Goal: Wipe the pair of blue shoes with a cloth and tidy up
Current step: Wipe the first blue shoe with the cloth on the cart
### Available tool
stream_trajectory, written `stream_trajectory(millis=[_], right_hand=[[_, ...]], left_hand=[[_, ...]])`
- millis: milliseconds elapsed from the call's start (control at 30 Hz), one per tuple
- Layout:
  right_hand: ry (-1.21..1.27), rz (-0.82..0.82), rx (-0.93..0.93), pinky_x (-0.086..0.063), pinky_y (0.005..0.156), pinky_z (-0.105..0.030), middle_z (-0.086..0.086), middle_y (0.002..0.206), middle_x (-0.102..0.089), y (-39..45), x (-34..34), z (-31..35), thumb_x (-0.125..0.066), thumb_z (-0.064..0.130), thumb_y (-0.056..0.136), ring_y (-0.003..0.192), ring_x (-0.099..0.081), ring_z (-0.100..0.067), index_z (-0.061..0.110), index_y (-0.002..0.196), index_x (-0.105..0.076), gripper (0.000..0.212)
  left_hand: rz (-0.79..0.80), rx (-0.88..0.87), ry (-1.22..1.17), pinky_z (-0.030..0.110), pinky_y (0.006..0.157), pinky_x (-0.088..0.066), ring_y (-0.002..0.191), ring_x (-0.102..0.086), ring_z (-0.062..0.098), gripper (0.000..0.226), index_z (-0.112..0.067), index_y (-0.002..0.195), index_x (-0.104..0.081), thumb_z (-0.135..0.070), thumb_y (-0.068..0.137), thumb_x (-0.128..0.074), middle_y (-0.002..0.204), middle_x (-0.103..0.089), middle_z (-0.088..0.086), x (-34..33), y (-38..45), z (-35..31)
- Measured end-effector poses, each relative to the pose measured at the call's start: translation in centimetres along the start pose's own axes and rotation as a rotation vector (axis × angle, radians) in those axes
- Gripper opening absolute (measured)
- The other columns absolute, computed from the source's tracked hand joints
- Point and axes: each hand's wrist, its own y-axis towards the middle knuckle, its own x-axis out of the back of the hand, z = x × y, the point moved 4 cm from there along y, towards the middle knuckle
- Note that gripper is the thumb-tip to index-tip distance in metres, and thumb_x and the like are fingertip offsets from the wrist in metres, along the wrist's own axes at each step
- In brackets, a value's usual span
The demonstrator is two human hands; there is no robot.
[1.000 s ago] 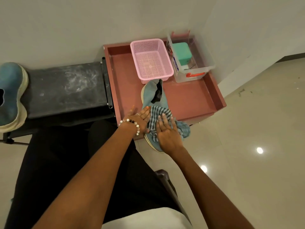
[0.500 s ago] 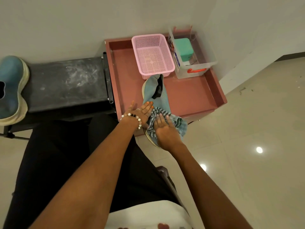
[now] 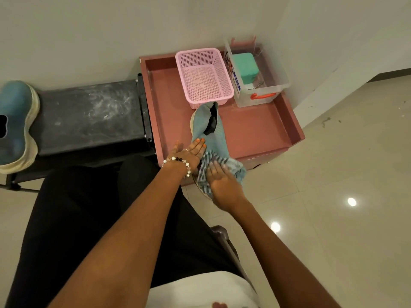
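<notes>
Far left: second blue shoe lying on the dark surface, well apart from the work, not yet under a cloth. Centre: blue shoe resting on the near edge of the pink tray, its near end overhanging. Left hand laid flat on the shoe's left side, fingers straight, steadying. Right hand pressing the checked cloth onto the near part of the shoe, fingers extended and slightly blurred, apparently flat rather than curled.

To wipe well, probably: keep the left hand firm so the shoe stays on the edge, work the cloth in short strokes over the knit upper, then round the pale sole rim, refolding to a fresh patch.

Further right on the tray: pink mesh basket, nothing visible inside. Beside it, clear plastic box with an orange handle, holding a teal block and small items too fine to identify
</notes>
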Motion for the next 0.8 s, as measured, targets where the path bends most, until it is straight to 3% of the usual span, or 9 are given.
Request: stream_trajectory(millis=[100,233,333,400,467,500,600,700,800], right_hand=[[0.061,-0.068,0.077,-0.003,0.116,-0.037,-0.018,0.152,-0.028,-4.0,-0.1,0.0,-0.050,0.010,0.085,0.144,-0.019,-0.027,-0.001,0.144,-0.030,0.063],[0.023,0.004,0.009,-0.002,0.117,-0.040,-0.015,0.155,-0.021,-3.2,-0.1,-0.1,-0.043,0.015,0.093,0.145,-0.010,-0.025,0.000,0.146,-0.022,0.059],[-0.011,0.003,-0.071,-0.001,0.117,-0.044,-0.022,0.154,-0.017,1.1,0.1,-0.3,-0.039,0.021,0.095,0.145,-0.007,-0.032,-0.006,0.145,-0.019,0.060],[0.012,-0.012,-0.093,-0.008,0.117,-0.046,-0.027,0.151,-0.023,2.7,-0.4,-0.7,-0.047,0.018,0.091,0.143,-0.014,-0.035,-0.009,0.142,-0.025,0.062],[0.031,-0.046,-0.080,-0.019,0.114,-0.045,-0.028,0.141,-0.040,1.6,-0.2,-0.9,-0.062,0.017,0.082,0.137,-0.032,-0.037,-0.011,0.134,-0.040,0.063],[0.060,-0.045,-0.050,-0.017,0.114,-0.042,-0.026,0.141,-0.041,0.3,0.0,-0.7,-0.064,0.015,0.080,0.136,-0.034,-0.035,-0.010,0.134,-0.042,0.063],[0.174,-0.081,0.000,-0.005,0.114,-0.038,-0.019,0.149,-0.033,-3.9,-0.9,-0.6,-0.056,0.005,0.081,0.142,-0.023,-0.030,-0.004,0.141,-0.035,0.064],[0.212,-0.109,-0.160,-0.021,0.113,-0.046,-0.023,0.145,-0.038,-3.8,-1.4,-1.1,-0.063,-0.002,0.072,0.140,-0.027,-0.036,-0.008,0.137,-0.038,0.070],[0.276,-0.124,-0.232,-0.020,0.115,-0.051,-0.029,0.148,-0.028,-0.3,-1.0,-1.7,-0.062,0.000,0.079,0.141,-0.017,-0.041,-0.013,0.139,-0.031,0.069]], left_hand=[[0.019,0.001,-0.035,0.055,0.114,0.002,0.144,0.020,0.011,0.091,-0.017,0.150,0.015,-0.037,0.094,-0.053,0.155,0.028,-0.004,0.1,0.2,0.0],[0.015,-0.007,-0.087,0.056,0.114,-0.001,0.144,0.020,0.014,0.099,-0.015,0.151,0.012,-0.033,0.089,-0.063,0.156,0.026,-0.002,-0.2,0.5,-0.1],[-0.012,-0.006,-0.052,0.056,0.114,-0.004,0.145,0.017,0.014,0.083,-0.013,0.152,0.007,-0.023,0.095,-0.052,0.158,0.021,0.000,-0.2,0.6,-0.3],[-0.029,-0.002,-0.041,0.055,0.115,-0.004,0.146,0.015,0.013,0.069,-0.014,0.152,0.005,-0.017,0.099,-0.039,0.158,0.019,0.000,0.0,0.6,-0.2],[-0.018,-0.002,-0.036,0.056,0.115,-0.004,0.146,0.014,0.013,0.074,-0.014,0.152,0.006,-0.019,0.098,-0.044,0.158,0.019,0.000,0.0,0.7,-0.2],[-0.012,0.003,-0.041,0.056,0.115,-0.004,0.146,0.015,0.014,0.081,-0.013,0.152,0.007,-0.021,0.095,-0.050,0.158,0.020,0.000,-0.2,0.8,-0.2],[0.002,0.020,-0.075,0.055,0.115,-0.005,0.145,0.017,0.014,0.099,-0.013,0.151,0.009,-0.027,0.087,-0.065,0.157,0.023,0.001,0.0,0.9,-0.2],[0.016,0.024,-0.073,0.055,0.115,-0.006,0.145,0.018,0.016,0.101,-0.011,0.151,0.010,-0.027,0.086,-0.066,0.157,0.023,0.002,0.0,0.8,-0.5],[0.018,0.038,-0.058,0.056,0.116,-0.006,0.145,0.018,0.017,0.100,-0.011,0.151,0.010,-0.024,0.087,-0.066,0.157,0.024,0.002,-0.3,1.1,-0.6]])
